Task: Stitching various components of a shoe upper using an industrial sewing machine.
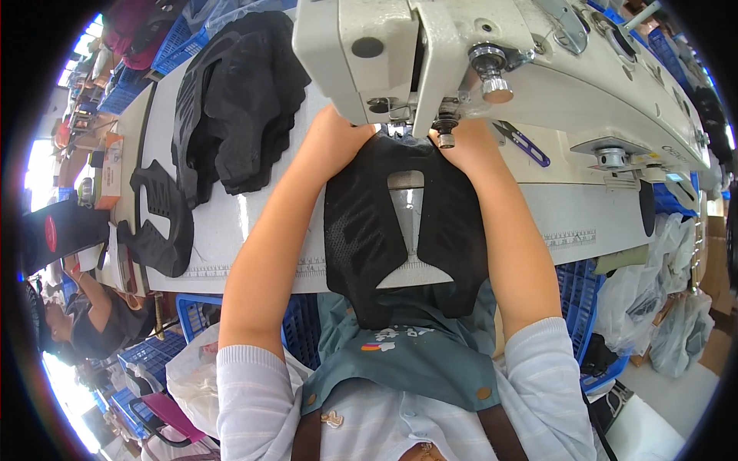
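Note:
A black mesh shoe upper [361,223] lies with its far end beneath the head of a white sewing machine [338,61]. Its two near ends hang over the table's front edge, against my green apron [415,361]. At the upper's far left edge, my left hand [344,140] is closed on the fabric. My right hand [466,144] grips the far right edge, just beside the needle area. The machine head covers most of the fingers of both hands and the spot where the needle meets the fabric.
A pile of black shoe uppers [246,100] is at the far left, with a single upper [165,223] nearer. Blue-handled thread snips [523,144] lie right of my right hand. A ruler strip [569,238] runs along the front edge. Blue crates [576,300] stand below; another person [96,315] sits at left.

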